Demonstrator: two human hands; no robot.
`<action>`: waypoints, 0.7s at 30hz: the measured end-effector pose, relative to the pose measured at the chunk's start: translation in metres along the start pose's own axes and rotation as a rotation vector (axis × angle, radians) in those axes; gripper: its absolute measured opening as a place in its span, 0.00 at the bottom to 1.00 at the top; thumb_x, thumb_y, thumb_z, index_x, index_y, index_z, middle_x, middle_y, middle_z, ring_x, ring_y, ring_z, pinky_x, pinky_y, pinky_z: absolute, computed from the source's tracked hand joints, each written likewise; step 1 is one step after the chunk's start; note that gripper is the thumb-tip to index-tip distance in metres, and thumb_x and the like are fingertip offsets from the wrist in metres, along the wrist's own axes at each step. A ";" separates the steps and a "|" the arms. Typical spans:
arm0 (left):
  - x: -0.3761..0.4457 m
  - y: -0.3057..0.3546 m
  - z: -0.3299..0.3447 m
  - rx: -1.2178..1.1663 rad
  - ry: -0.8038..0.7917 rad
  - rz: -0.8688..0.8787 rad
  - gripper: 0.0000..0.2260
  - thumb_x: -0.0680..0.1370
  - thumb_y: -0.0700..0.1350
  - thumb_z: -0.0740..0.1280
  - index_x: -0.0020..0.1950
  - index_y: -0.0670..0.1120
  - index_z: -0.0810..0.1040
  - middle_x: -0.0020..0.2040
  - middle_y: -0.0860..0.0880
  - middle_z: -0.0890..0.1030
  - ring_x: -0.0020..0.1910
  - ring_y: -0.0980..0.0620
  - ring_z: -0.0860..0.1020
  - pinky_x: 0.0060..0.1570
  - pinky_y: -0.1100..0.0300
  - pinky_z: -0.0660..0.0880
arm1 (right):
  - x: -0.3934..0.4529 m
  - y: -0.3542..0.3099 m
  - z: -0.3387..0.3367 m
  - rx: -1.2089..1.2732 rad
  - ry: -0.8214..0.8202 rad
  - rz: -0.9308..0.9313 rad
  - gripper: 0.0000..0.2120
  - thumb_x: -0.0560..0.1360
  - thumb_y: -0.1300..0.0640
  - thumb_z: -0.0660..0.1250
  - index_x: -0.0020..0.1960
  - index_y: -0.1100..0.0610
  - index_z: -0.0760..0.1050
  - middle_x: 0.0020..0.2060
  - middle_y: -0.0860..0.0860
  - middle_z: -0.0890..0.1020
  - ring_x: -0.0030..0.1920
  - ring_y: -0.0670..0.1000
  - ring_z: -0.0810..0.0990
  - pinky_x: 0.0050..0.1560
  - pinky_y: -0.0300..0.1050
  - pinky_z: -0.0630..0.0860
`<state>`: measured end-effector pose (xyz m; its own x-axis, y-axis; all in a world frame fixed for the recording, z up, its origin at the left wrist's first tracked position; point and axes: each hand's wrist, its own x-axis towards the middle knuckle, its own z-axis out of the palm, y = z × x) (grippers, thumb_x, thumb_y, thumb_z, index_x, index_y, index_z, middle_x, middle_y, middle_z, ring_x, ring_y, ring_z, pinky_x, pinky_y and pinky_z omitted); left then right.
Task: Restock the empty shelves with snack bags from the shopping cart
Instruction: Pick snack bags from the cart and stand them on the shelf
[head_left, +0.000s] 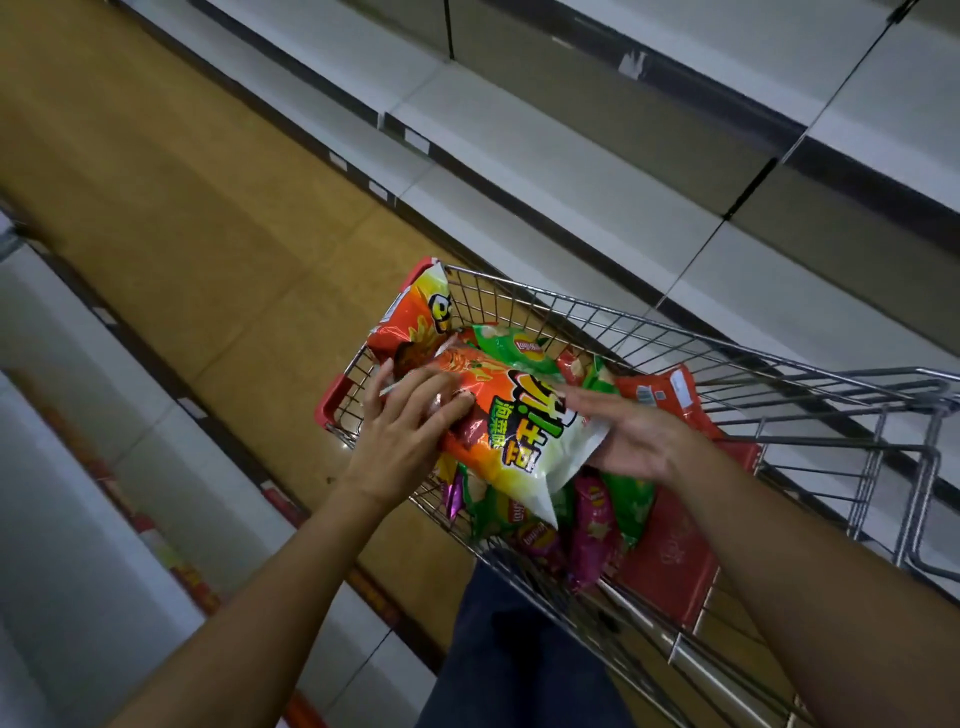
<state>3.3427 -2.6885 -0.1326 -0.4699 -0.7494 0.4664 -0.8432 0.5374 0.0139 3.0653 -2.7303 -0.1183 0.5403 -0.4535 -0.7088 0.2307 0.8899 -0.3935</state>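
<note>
Both hands: left hand (402, 426) grips orange snack bag (511, 431); right hand (631, 441) flat, apparently underneath.

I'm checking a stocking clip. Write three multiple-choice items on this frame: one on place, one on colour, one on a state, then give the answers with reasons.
1. Where is the large orange and white bag?
A. on a shelf
B. over the shopping cart, between both hands
C. on the floor

2. What colour is the Lay's bag just beyond it?
A. green
B. blue
C. black

3. What state are the shelves beside the cart in?
A. full
B. half stocked
C. bare

Answers: 1 B, the left hand and the right hand hold it above the cart. 2 A, its front is green. 3 C, no goods show on the boards.
</note>
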 end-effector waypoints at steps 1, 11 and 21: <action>0.002 0.001 0.001 -0.017 0.006 -0.122 0.33 0.66 0.51 0.76 0.66 0.48 0.66 0.67 0.45 0.67 0.68 0.44 0.65 0.73 0.45 0.49 | -0.002 -0.002 0.003 0.001 -0.018 -0.003 0.44 0.51 0.61 0.86 0.65 0.55 0.77 0.63 0.58 0.79 0.63 0.60 0.78 0.64 0.57 0.72; 0.070 -0.009 -0.058 -1.512 -0.165 -1.594 0.23 0.80 0.60 0.56 0.60 0.44 0.76 0.55 0.43 0.82 0.52 0.45 0.82 0.49 0.48 0.79 | -0.022 -0.024 0.002 -0.085 -0.143 -0.095 0.40 0.52 0.67 0.83 0.63 0.52 0.79 0.68 0.58 0.74 0.66 0.61 0.75 0.63 0.56 0.73; 0.093 -0.006 -0.079 -1.905 -0.505 -1.151 0.27 0.63 0.46 0.81 0.59 0.41 0.79 0.57 0.37 0.81 0.52 0.42 0.83 0.47 0.49 0.81 | -0.069 -0.102 0.012 -0.094 0.108 -0.363 0.50 0.47 0.48 0.87 0.66 0.52 0.73 0.65 0.55 0.78 0.61 0.55 0.79 0.60 0.54 0.75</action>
<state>3.3249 -2.7305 -0.0194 -0.3951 -0.7488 -0.5322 0.2761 -0.6494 0.7086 3.0141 -2.7889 -0.0225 0.3477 -0.7448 -0.5696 0.3133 0.6648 -0.6781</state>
